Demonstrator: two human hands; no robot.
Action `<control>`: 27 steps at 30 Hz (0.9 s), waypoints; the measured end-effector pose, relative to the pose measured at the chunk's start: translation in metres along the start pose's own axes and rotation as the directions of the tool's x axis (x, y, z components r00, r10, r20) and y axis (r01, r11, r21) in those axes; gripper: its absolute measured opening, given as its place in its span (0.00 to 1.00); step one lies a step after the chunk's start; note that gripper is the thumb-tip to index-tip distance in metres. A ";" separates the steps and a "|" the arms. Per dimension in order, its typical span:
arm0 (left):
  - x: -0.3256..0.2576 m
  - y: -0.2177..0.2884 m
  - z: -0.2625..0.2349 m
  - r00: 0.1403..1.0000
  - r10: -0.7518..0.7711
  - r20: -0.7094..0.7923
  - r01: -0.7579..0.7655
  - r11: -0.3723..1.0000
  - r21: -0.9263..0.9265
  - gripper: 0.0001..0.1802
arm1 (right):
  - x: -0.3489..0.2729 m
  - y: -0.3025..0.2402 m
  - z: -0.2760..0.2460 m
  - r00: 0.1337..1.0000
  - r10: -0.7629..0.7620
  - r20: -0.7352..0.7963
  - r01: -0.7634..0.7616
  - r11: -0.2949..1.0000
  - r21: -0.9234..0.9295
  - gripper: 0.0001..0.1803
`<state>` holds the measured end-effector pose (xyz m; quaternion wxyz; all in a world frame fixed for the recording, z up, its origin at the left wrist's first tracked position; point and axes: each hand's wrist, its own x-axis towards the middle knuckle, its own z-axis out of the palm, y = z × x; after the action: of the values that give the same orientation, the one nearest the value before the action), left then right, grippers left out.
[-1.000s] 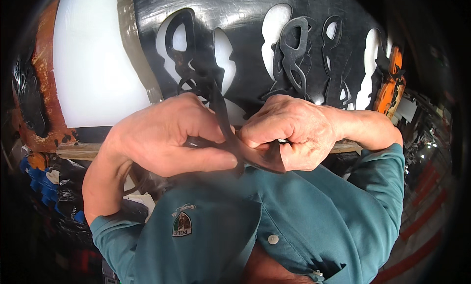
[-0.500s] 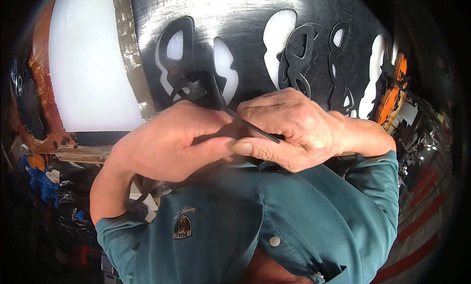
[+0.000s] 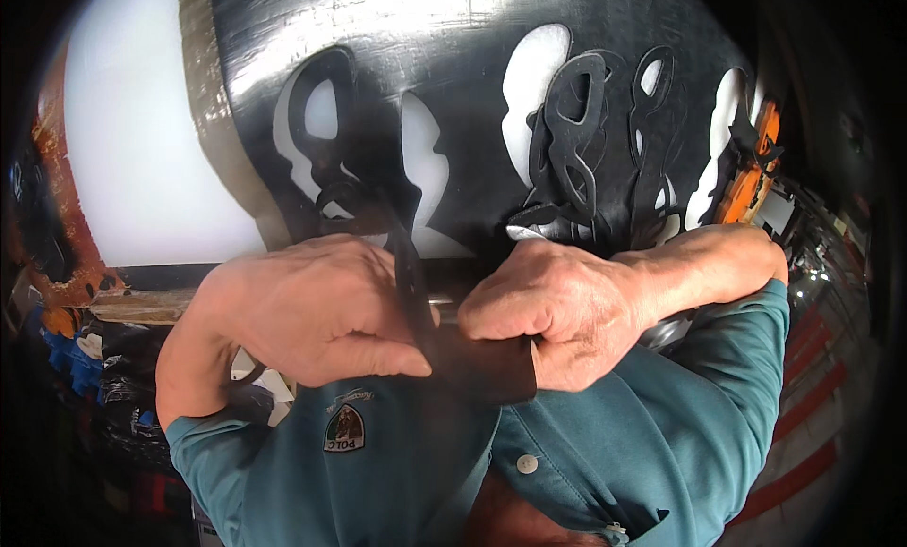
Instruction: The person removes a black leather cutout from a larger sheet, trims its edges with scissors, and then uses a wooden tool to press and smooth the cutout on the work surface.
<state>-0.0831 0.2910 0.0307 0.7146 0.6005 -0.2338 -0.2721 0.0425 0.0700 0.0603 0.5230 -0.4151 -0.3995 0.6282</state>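
Between my two hands is a thin, bendy black sheet piece [image 3: 487,367], smeared by motion. My left hand [image 3: 302,306] pinches its upright left part, thumb stretched along the near side. My right hand [image 3: 562,306] has its fingers curled over the other end, with a corner hanging below the knuckles. The piece's full outline is hidden by the hands and the blur. Just beyond them lies a large black sheet [image 3: 453,27] with curved cut-outs showing white. Loose black shapes with holes rest on it, one past my left hand [image 3: 346,89] and several overlapping past my right [image 3: 564,136].
A white panel [image 3: 151,141] bordered by a grey-brown strip [image 3: 213,103] lies at the left. The table's wooden edge [image 3: 142,306] runs below it, with black plastic [image 3: 132,377] underneath. An orange object [image 3: 746,188] stands at the far right.
My hands have moved nearer to my body and a little apart at the thumbs. The black piece has turned and now hangs lower between them. The view has shifted slightly.
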 end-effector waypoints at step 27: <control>0.006 0.012 0.014 0.925 -0.276 -0.262 0.254 0.960 -0.115 0.06 | 0.010 -0.005 -0.022 0.993 -0.117 0.021 0.114 0.883 -0.456 0.07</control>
<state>-0.0863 0.2786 0.0448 0.7200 0.6298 -0.0380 -0.2890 0.0636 0.0816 0.0563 0.4487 -0.5041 -0.5580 0.4830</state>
